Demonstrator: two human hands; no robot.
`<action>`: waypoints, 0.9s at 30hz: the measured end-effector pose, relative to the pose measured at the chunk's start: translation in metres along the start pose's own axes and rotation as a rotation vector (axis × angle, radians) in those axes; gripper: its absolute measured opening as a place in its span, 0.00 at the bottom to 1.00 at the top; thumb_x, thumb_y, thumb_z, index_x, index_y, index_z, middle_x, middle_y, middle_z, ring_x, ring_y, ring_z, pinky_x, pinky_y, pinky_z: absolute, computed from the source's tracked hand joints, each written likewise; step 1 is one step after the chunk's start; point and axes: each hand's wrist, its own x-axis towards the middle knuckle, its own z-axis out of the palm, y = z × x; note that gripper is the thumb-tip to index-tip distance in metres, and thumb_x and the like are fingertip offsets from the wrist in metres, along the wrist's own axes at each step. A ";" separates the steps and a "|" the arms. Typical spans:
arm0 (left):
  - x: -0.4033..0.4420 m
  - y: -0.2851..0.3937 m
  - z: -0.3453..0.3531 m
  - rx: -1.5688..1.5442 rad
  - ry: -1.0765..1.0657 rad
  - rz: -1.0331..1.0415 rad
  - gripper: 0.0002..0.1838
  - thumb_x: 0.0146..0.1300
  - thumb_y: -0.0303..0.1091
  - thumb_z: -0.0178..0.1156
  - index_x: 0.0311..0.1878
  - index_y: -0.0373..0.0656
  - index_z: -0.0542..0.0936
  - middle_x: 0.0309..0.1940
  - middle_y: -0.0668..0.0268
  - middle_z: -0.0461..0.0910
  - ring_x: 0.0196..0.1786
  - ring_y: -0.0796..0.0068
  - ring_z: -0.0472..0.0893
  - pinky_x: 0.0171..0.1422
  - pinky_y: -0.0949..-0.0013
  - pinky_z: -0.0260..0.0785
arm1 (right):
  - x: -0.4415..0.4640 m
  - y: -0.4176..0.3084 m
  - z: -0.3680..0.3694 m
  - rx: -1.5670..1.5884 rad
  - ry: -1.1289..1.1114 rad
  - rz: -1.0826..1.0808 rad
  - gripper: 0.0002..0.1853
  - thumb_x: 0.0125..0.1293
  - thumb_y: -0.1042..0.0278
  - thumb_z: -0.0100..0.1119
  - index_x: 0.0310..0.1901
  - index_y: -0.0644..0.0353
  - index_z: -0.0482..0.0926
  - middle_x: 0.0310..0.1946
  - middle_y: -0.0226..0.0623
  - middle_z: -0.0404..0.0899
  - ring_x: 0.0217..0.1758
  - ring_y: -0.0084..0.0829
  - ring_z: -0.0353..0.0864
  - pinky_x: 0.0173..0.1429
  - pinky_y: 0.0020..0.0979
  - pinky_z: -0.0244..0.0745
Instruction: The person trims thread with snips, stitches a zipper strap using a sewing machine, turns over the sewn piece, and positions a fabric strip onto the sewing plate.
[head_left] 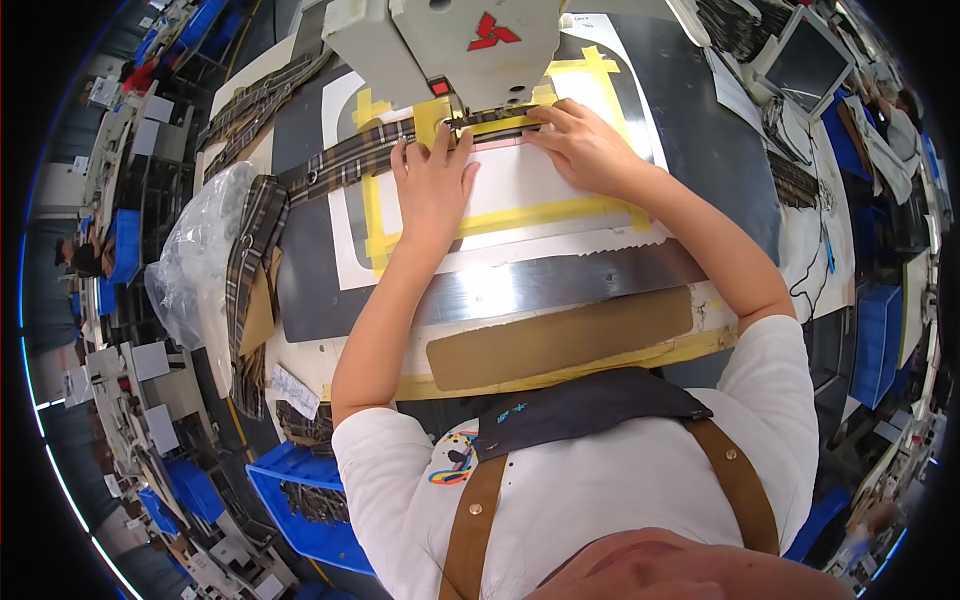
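A dark plaid strap (345, 160) runs from the left across the worktable to beneath the head of a sewing machine (470, 50). My left hand (433, 178) lies just left of and below the needle area, fingers apart, with the fingertips pressing on the strap's near edge. On the right, my right hand (580, 148) has its thumb and fingers closed on the strap's right end beside the yellow-taped guide. White paper with yellow tape (520, 215) lies under both hands. The machine hides part of the strap.
More plaid straps (252, 240) hang over the table's left edge beside a clear plastic bag (195, 255). A blue crate (305, 505) stands below left. A monitor (808, 62) is at the upper right. A brown pad (560, 340) lines the near edge. Other people sit far off at both sides.
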 end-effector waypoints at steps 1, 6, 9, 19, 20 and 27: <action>-0.001 -0.001 -0.001 -0.006 0.003 0.000 0.24 0.64 0.46 0.67 0.63 0.53 0.81 0.62 0.65 0.78 0.48 0.62 0.74 0.75 0.46 0.57 | 0.001 0.000 0.000 0.003 -0.001 0.004 0.14 0.64 0.75 0.63 0.50 0.55 0.89 0.56 0.38 0.82 0.56 0.41 0.77 0.65 0.40 0.74; -0.001 -0.003 -0.006 0.006 -0.009 -0.011 0.23 0.66 0.44 0.66 0.63 0.54 0.81 0.62 0.66 0.79 0.49 0.62 0.75 0.75 0.47 0.57 | 0.009 0.005 -0.007 -0.024 -0.017 -0.021 0.11 0.64 0.73 0.65 0.46 0.52 0.91 0.53 0.32 0.85 0.56 0.38 0.77 0.70 0.41 0.67; -0.002 -0.005 -0.005 0.004 0.002 -0.005 0.23 0.65 0.44 0.67 0.63 0.54 0.81 0.62 0.66 0.79 0.49 0.63 0.75 0.75 0.47 0.57 | 0.011 0.008 -0.009 -0.059 -0.041 -0.022 0.11 0.65 0.72 0.65 0.46 0.50 0.91 0.54 0.28 0.86 0.55 0.36 0.76 0.72 0.40 0.63; 0.012 0.015 0.011 -0.176 -0.005 -0.017 0.26 0.61 0.35 0.69 0.57 0.29 0.75 0.59 0.54 0.77 0.64 0.53 0.74 0.78 0.49 0.60 | 0.001 -0.003 0.002 0.004 0.077 0.016 0.14 0.63 0.74 0.66 0.51 0.56 0.89 0.59 0.30 0.85 0.53 0.38 0.75 0.68 0.40 0.65; 0.012 0.014 0.012 -0.193 0.013 -0.015 0.25 0.62 0.35 0.68 0.58 0.31 0.76 0.59 0.54 0.77 0.64 0.53 0.74 0.78 0.49 0.60 | 0.000 -0.004 0.006 -0.006 0.097 0.009 0.14 0.63 0.75 0.66 0.51 0.57 0.88 0.60 0.31 0.85 0.54 0.38 0.75 0.67 0.41 0.67; 0.008 0.014 0.016 -0.072 0.079 0.024 0.24 0.62 0.29 0.61 0.63 0.50 0.80 0.59 0.54 0.79 0.61 0.56 0.76 0.78 0.47 0.58 | -0.004 -0.004 0.010 -0.030 0.113 -0.025 0.16 0.63 0.77 0.64 0.53 0.61 0.86 0.59 0.36 0.85 0.59 0.40 0.80 0.66 0.42 0.72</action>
